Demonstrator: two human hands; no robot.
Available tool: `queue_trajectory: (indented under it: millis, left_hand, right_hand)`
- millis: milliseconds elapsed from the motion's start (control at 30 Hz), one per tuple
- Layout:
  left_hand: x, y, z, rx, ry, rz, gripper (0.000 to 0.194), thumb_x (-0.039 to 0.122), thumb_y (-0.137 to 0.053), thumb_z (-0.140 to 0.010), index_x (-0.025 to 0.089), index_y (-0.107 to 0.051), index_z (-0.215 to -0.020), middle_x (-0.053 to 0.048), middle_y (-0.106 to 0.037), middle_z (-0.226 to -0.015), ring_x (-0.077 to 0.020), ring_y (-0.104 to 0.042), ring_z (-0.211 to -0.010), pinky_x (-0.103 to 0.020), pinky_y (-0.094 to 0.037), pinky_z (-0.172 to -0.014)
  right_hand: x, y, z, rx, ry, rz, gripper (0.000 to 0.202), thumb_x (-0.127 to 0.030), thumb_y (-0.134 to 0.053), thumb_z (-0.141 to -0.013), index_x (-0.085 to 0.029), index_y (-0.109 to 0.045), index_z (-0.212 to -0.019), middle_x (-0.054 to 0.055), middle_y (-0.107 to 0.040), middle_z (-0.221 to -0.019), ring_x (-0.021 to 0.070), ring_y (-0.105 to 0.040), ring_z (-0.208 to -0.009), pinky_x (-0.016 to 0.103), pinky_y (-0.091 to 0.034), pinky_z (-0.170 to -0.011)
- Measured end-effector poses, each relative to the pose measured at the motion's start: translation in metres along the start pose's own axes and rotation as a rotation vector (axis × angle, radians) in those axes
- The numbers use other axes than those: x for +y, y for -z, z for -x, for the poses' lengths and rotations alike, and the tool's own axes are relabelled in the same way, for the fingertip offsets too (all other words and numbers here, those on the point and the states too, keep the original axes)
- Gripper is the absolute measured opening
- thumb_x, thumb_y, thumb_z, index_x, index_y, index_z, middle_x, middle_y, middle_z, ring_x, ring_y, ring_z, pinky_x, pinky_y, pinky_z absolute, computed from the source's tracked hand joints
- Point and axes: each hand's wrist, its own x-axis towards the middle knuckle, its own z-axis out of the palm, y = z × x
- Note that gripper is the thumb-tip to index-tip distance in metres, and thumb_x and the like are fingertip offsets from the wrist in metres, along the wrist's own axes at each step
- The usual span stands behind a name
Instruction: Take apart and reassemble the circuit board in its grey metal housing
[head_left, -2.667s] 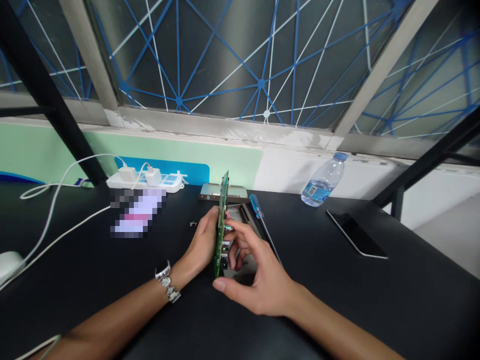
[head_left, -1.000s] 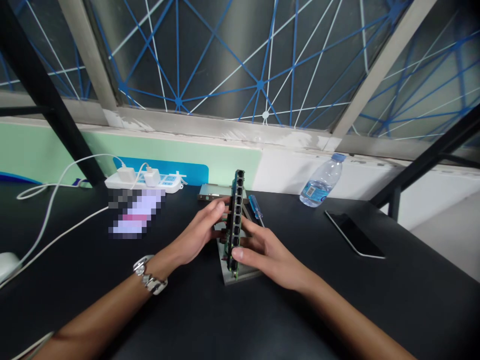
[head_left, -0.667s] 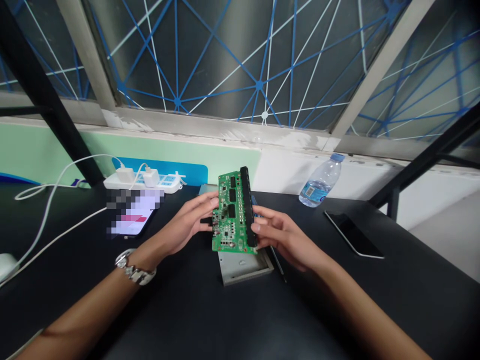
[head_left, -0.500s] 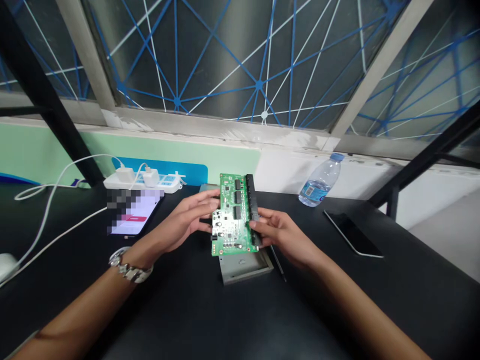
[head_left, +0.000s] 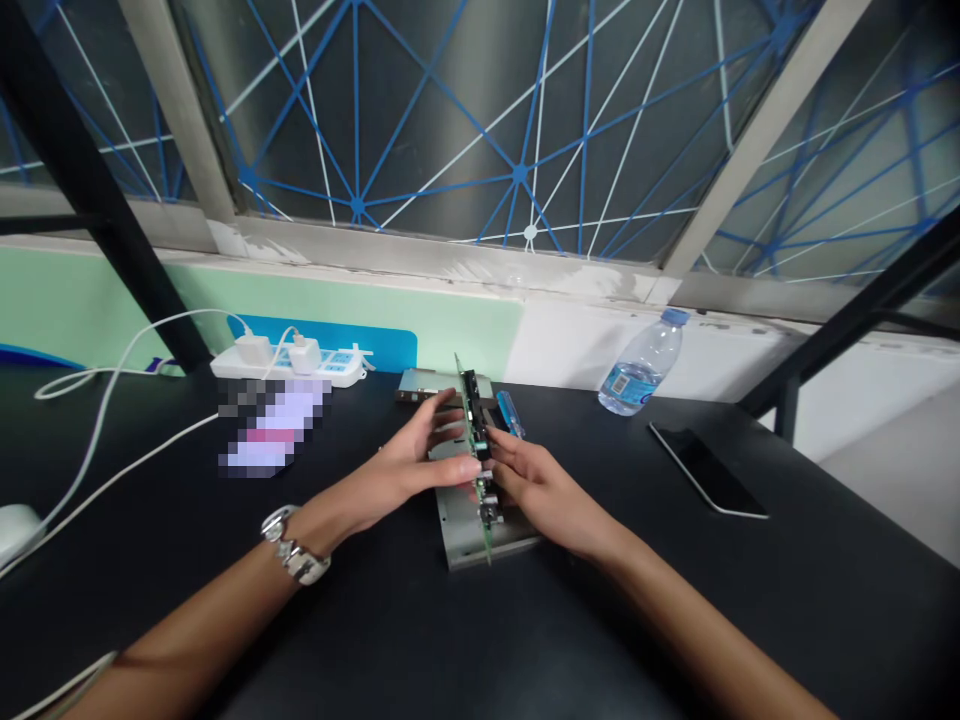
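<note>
Head view: the left hand [head_left: 401, 470] and right hand [head_left: 551, 495] close on opposite faces of the circuit board [head_left: 477, 450], thumb and fingers parted, holding it on edge above the metal tray [head_left: 461, 530] on the counter [head_left: 360, 630].

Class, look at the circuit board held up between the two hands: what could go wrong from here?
The circuit board stands on edge above the metal tray, so a loosened grip could drop it onto the metal. The left hand has its thumb by the components, where pressing might strain them.
</note>
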Motion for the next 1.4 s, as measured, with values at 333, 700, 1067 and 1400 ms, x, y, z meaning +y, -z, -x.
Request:
queue_trajectory:
  millis: [333,700,1067,1400]
  left_hand:
    - [-0.006,-0.008,0.003,-0.062,0.007,-0.048,0.094,0.030,-0.076,-0.079,0.027,-0.018,-0.152,-0.015,-0.038,-0.146,-0.0334,-0.045,-0.129,-0.049,-0.042,-0.104]
    - [-0.009,-0.004,0.005,-0.034,-0.021,-0.070,0.091,0.030,-0.073,-0.083,0.028,-0.015,-0.153,-0.015,-0.046,-0.141,-0.0334,-0.047,-0.128,-0.050,-0.041,-0.105]
    - [-0.008,-0.004,0.003,0.081,-0.039,0.065,0.078,0.027,-0.068,-0.086,0.029,-0.025,-0.151,-0.011,-0.050,-0.142,-0.0315,-0.045,-0.132,-0.046,-0.037,-0.109]
    - [0.004,0.004,0.001,0.100,0.055,0.033,0.072,0.033,-0.068,-0.086,0.029,-0.031,-0.148,-0.015,-0.046,-0.143,-0.0354,-0.047,-0.129,-0.051,-0.042,-0.101]
  right_hand:
    - [-0.009,-0.009,0.004,-0.082,0.074,0.110,0.047,-0.032,-0.055,-0.096,-0.026,-0.049,-0.143,0.005,-0.063,-0.131,0.0254,-0.056,-0.123,0.045,-0.040,-0.108]
    - [-0.016,-0.013,0.006,-0.059,-0.005,0.035,0.044,-0.040,-0.061,-0.092,-0.025,-0.060,-0.133,0.005,-0.069,-0.121,0.0223,-0.066,-0.100,0.045,-0.048,-0.100]
    - [-0.019,-0.013,0.014,0.122,0.026,0.106,0.045,-0.047,-0.063,-0.089,-0.021,-0.060,-0.126,0.012,-0.066,-0.123,0.0248,-0.066,-0.102,0.038,-0.057,-0.079]
    - [-0.026,-0.015,0.017,0.097,0.037,0.058,0.040,-0.037,-0.075,-0.081,-0.022,-0.060,-0.115,0.009,-0.067,-0.119,0.0192,-0.068,-0.092,0.038,-0.054,-0.086]
